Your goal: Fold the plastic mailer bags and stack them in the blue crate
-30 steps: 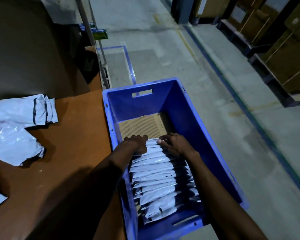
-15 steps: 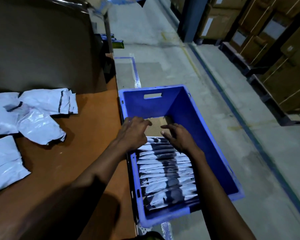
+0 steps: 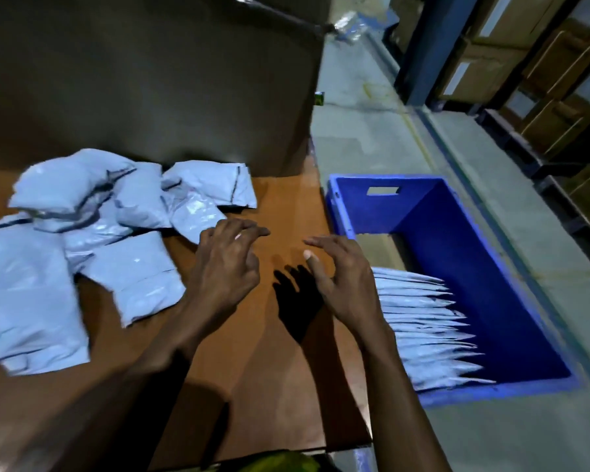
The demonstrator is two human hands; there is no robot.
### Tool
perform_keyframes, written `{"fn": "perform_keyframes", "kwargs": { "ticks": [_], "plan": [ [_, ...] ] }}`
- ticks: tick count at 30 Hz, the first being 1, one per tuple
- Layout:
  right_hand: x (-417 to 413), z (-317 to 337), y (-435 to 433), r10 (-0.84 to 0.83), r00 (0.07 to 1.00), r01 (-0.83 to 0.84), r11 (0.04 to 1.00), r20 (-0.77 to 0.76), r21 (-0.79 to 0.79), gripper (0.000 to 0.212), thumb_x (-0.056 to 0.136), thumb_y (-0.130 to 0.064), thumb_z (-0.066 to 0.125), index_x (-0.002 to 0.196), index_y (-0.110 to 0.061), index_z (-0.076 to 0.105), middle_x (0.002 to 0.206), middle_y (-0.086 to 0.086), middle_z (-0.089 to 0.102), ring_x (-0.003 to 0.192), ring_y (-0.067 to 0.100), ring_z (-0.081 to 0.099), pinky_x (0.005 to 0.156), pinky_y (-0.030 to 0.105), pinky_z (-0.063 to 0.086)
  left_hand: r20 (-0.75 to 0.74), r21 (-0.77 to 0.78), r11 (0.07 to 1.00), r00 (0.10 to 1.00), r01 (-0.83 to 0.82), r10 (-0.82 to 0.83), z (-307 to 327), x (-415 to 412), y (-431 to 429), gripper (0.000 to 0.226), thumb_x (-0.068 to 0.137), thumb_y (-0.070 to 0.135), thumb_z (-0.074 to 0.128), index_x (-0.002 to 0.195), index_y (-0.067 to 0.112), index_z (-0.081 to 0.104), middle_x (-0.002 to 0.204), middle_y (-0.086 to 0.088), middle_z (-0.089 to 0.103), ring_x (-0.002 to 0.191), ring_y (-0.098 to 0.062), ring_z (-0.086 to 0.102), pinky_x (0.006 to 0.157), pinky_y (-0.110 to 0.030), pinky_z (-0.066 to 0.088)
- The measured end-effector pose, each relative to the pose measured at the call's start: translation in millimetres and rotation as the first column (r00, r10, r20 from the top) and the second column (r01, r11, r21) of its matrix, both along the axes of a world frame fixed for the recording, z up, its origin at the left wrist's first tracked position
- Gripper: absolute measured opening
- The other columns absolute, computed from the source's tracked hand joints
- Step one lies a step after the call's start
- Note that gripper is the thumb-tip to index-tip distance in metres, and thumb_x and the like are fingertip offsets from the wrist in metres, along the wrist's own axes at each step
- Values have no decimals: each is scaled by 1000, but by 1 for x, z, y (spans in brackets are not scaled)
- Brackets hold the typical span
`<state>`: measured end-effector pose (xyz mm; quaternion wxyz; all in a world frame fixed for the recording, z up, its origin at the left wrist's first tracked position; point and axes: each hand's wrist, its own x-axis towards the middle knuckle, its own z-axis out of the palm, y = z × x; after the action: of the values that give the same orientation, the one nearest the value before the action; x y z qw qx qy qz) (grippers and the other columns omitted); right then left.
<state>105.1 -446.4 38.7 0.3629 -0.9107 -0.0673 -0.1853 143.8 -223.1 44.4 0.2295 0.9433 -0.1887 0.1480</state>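
Note:
A heap of loose white plastic mailer bags [image 3: 92,233] lies on the left half of the brown table [image 3: 280,386]. The blue crate [image 3: 457,233] stands on the floor to the right of the table. Inside it, several folded mailer bags [image 3: 426,328] stand in a row on edge. My left hand [image 3: 225,267] hovers over the table just right of the heap, fingers loosely bent, holding nothing. My right hand [image 3: 341,277] hovers near the table's right edge, fingers spread and empty, beside the crate.
A dark upright panel [image 3: 150,80] backs the table. Cardboard boxes on racks [image 3: 542,80] and a blue post [image 3: 426,49] line the right side across a concrete aisle [image 3: 372,137]. Bare table surface lies between and in front of my hands.
Both hands have lifted out of the crate and moved left over the table, leaving the folded bags in the crate. The view has swung left toward the heap.

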Motion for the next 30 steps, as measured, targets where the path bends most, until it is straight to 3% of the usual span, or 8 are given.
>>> {"fn": "perform_keyframes", "kwargs": {
  "ticks": [4, 11, 14, 16, 20, 23, 25, 30],
  "plan": [
    [-3, -9, 91, 31, 999, -31, 999, -10, 10, 27, 104, -33, 61, 126, -21, 73, 124, -2, 67, 120, 19, 60, 97, 36, 51, -3, -1, 999, 999, -43, 43, -8, -21, 92, 47, 83, 14, 55, 127, 21, 69, 128, -3, 64, 127, -27, 53, 97, -42, 37],
    [-9, -28, 221, 22, 999, -19, 998, -48, 59, 28, 102, -34, 62, 125, -21, 73, 124, -3, 66, 121, 15, 57, 98, 31, 48, -103, 83, 993, 990, -88, 96, -45, -25, 212, 50, 78, 11, 55, 124, 20, 71, 126, -8, 67, 121, -34, 60, 91, -50, 51],
    [-9, -37, 255, -17, 994, 22, 999, -110, 43, 35, 99, -43, 62, 129, -26, 71, 126, -4, 65, 121, 17, 57, 97, 37, 51, -160, 106, 991, 983, -79, 95, -58, -21, 241, 50, 77, 1, 64, 124, 18, 72, 126, -10, 68, 119, -37, 61, 89, -50, 53],
    [-8, -46, 273, -50, 980, 48, 999, -192, -13, 47, 93, -53, 66, 135, -30, 66, 133, -2, 61, 126, 20, 54, 100, 43, 50, -181, 78, 993, 978, -92, 105, -60, -21, 251, 48, 80, 5, 60, 124, 17, 72, 127, -11, 68, 120, -37, 60, 91, -50, 53],
    [-4, -65, 301, -95, 936, 4, 966, -338, -260, 83, 75, -79, 54, 149, -40, 49, 150, 1, 50, 138, 25, 45, 110, 47, 42, -189, 60, 993, 976, -101, 110, -61, -15, 257, 52, 77, 17, 51, 125, 18, 72, 128, -11, 68, 122, -36, 60, 93, -50, 49],
    [-5, -67, 302, -85, 946, 8, 971, -313, -241, 62, 75, -48, 68, 135, -34, 62, 142, 2, 56, 130, 29, 53, 104, 49, 47, -149, 34, 993, 982, -112, 115, -66, -15, 252, 55, 74, 7, 57, 127, 17, 71, 132, -14, 65, 124, -39, 58, 95, -52, 47],
    [-5, -62, 293, -49, 958, -2, 984, -281, -177, 49, 72, -28, 73, 121, -31, 69, 137, 0, 59, 125, 28, 56, 103, 44, 47, -99, 72, 995, 992, -75, 82, -70, -13, 247, 65, 71, -4, 66, 132, 18, 68, 138, -15, 61, 129, -39, 54, 98, -52, 46],
    [-14, -59, 259, -29, 970, 21, 999, -240, -37, 34, 77, -14, 62, 108, -24, 72, 124, -6, 65, 119, 19, 60, 95, 41, 53, 2, 249, 969, 1000, 1, -1, -80, -6, 226, 65, 66, -3, 77, 127, 20, 70, 138, -12, 62, 132, -38, 52, 105, -52, 35]
  ]
}}
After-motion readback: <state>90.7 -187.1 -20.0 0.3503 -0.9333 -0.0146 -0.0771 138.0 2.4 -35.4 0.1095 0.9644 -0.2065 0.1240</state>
